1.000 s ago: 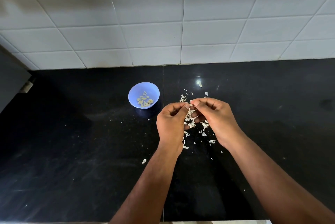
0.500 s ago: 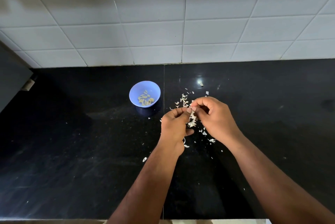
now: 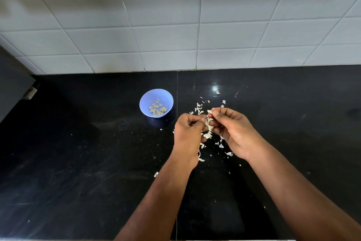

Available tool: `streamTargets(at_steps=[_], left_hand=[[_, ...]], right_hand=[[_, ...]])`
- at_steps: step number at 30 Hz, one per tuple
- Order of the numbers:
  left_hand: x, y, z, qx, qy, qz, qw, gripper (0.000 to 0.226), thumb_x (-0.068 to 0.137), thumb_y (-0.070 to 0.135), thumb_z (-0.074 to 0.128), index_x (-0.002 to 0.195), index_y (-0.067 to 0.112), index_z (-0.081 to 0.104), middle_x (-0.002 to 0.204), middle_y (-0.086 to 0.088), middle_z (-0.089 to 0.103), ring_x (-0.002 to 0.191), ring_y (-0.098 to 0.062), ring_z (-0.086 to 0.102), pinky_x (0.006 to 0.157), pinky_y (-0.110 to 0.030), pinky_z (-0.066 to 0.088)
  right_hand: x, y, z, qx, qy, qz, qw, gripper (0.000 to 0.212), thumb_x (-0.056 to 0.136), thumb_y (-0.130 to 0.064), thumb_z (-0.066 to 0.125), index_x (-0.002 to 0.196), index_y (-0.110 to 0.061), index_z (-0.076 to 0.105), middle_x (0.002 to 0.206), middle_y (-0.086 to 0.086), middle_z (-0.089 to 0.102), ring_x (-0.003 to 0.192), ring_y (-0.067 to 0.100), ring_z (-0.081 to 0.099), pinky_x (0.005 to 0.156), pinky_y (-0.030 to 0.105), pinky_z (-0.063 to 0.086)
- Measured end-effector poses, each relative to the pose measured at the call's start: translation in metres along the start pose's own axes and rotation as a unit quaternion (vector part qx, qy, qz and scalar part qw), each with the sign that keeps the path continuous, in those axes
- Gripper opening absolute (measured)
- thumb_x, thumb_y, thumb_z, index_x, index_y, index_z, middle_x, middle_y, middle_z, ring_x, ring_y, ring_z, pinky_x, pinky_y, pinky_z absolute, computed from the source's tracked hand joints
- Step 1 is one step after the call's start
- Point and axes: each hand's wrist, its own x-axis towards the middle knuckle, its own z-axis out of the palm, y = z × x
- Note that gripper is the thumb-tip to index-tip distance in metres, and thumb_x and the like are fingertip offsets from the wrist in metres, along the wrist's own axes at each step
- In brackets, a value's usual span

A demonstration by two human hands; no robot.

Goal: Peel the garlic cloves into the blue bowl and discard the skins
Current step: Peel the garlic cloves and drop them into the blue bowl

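A small blue bowl (image 3: 156, 102) stands on the black counter (image 3: 78, 162) and holds several peeled garlic cloves (image 3: 157, 109). To its right, my left hand (image 3: 187, 133) and my right hand (image 3: 232, 131) meet above the counter, fingers curled. Between their fingertips they pinch a small garlic clove (image 3: 209, 118) with pale skin on it; most of it is hidden by the fingers. White skin scraps (image 3: 208, 135) lie scattered on the counter under and around both hands.
A white tiled wall (image 3: 175, 26) rises behind the counter. A dark appliance edge (image 3: 11, 84) sits at the far left. One loose skin piece (image 3: 217, 92) lies near a light glare behind the hands. A counter seam (image 3: 177, 88) runs just right of the bowl.
Both hands have stayed together over the skin pile, working the clove with small finger movements. The bowl has not moved.
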Motion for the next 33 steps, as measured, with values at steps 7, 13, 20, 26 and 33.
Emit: streamTargets(at_steps=[7, 13, 20, 26, 33], left_hand=[[0.008, -0.005, -0.008, 0.121, 0.069, 0.070, 0.988, 0.017, 0.081, 0.032, 0.092, 0.090, 0.031, 0.077, 0.079, 0.014, 0.075, 0.078, -0.006, 0.072, 0.080, -0.035, 0.062], [0.004, -0.002, -0.001, 0.068, 0.003, 0.077, 0.995, 0.010, 0.097, 0.033, 0.077, 0.105, 0.028, 0.080, 0.089, 0.015, 0.077, 0.080, 0.002, 0.068, 0.080, -0.035, 0.062], [0.004, 0.000, -0.002, -0.002, -0.017, -0.006, 1.000, 0.009, 0.094, 0.026, 0.080, 0.101, 0.020, 0.081, 0.090, 0.007, 0.077, 0.082, -0.004, 0.069, 0.063, -0.028, 0.058], [0.003, 0.000, -0.004, -0.049, -0.033, -0.031, 0.998, 0.011, 0.096, 0.022, 0.078, 0.104, 0.015, 0.081, 0.088, 0.004, 0.077, 0.079, -0.006, 0.063, 0.061, -0.027, 0.050], [-0.002, -0.003, 0.000, -0.091, -0.047, -0.036, 0.994, 0.013, 0.100, 0.029, 0.073, 0.096, 0.018, 0.078, 0.080, 0.007, 0.069, 0.070, -0.005, 0.057, 0.059, -0.025, 0.047]], right_hand=[[0.002, -0.001, -0.004, -0.111, 0.056, -0.132, 0.983, 0.027, 0.089, 0.004, 0.076, 0.112, -0.010, 0.072, 0.083, 0.002, 0.075, 0.081, 0.017, 0.071, 0.071, 0.029, 0.060], [0.003, -0.002, -0.004, -0.245, 0.067, -0.196, 0.947, 0.038, 0.093, -0.008, 0.077, 0.124, -0.029, 0.070, 0.095, -0.004, 0.079, 0.092, 0.024, 0.073, 0.091, 0.044, 0.061], [-0.005, -0.001, -0.001, -0.365, 0.038, -0.248, 0.896, 0.041, 0.097, -0.013, 0.073, 0.127, -0.040, 0.066, 0.095, -0.017, 0.076, 0.088, 0.016, 0.071, 0.080, 0.011, 0.049], [0.000, 0.002, 0.007, -0.137, 0.047, -0.130, 0.981, 0.029, 0.093, 0.001, 0.072, 0.113, -0.019, 0.070, 0.080, -0.003, 0.071, 0.077, 0.009, 0.066, 0.071, 0.021, 0.052], [0.004, 0.007, 0.008, -0.119, 0.056, -0.074, 0.989, 0.017, 0.098, -0.002, 0.067, 0.105, -0.017, 0.071, 0.071, -0.009, 0.063, 0.069, 0.009, 0.059, 0.067, 0.029, 0.050]])
